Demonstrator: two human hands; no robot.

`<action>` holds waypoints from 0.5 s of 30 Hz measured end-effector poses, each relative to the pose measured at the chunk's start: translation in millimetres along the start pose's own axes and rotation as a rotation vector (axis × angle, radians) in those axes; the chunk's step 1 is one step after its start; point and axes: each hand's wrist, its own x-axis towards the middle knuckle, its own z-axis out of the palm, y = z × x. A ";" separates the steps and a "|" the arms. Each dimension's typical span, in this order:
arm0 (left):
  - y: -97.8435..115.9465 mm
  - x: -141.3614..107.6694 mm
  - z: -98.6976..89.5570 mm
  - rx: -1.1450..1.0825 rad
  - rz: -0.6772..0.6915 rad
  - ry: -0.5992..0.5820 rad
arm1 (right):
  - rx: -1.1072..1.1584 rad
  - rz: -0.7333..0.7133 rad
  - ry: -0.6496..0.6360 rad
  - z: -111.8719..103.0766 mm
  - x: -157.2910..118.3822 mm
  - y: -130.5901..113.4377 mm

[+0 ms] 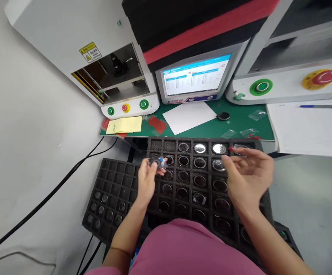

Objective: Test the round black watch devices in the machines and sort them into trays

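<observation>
My left hand (148, 179) is closed on a small round part (158, 163), dark and partly see-through with a blue spot, above the upper left of a black foam tray (150, 142). Over the tray's right side is my right hand (247, 173), its thumb and index finger apart. A small red bit (230, 149) shows at the index fingertip; whether it is stuck there or is the nail, I cannot tell. Round lens-like discs (199, 180) sit in many of the tray's compartments. Two near my right hand shine brightly, including one bright disc (219, 149).
A second foam tray (106, 165) with clear discs lies at left. Behind are a machine (128, 107), a screen (196, 78) and another machine (286, 86). The green desk (189, 131) bears white paper (187, 116), yellow notes (124, 125) and red film (157, 125). Cables (54, 191) hang left.
</observation>
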 end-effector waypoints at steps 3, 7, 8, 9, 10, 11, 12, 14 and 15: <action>-32.6 9.2 -32.6 0.140 -0.059 0.134 | -0.197 -0.085 -0.066 -21.3 -11.1 35.4; -67.2 7.9 -53.1 0.239 -0.118 0.141 | -0.337 -0.124 -0.159 -28.2 -33.6 86.3; -72.1 8.1 -53.4 0.263 -0.113 0.137 | -0.353 -0.135 -0.182 -27.1 -38.0 96.7; -75.6 9.7 -52.2 0.287 -0.096 0.135 | -0.366 -0.147 -0.203 -25.5 -41.4 105.6; -78.0 13.2 -49.5 0.312 -0.071 0.135 | -0.375 -0.158 -0.220 -24.0 -44.0 112.9; -79.6 18.6 -45.6 0.340 -0.039 0.134 | -0.380 -0.169 -0.233 -22.7 -45.8 118.7; -80.8 25.9 -40.7 0.370 -0.003 0.131 | -0.382 -0.179 -0.242 -21.7 -46.8 123.1; -82.2 45.2 -28.3 0.447 0.075 0.119 | -0.378 -0.202 -0.252 -20.9 -47.5 128.6; -82.6 56.2 -21.2 0.492 0.116 0.111 | -0.373 -0.214 -0.252 -20.8 -47.4 130.1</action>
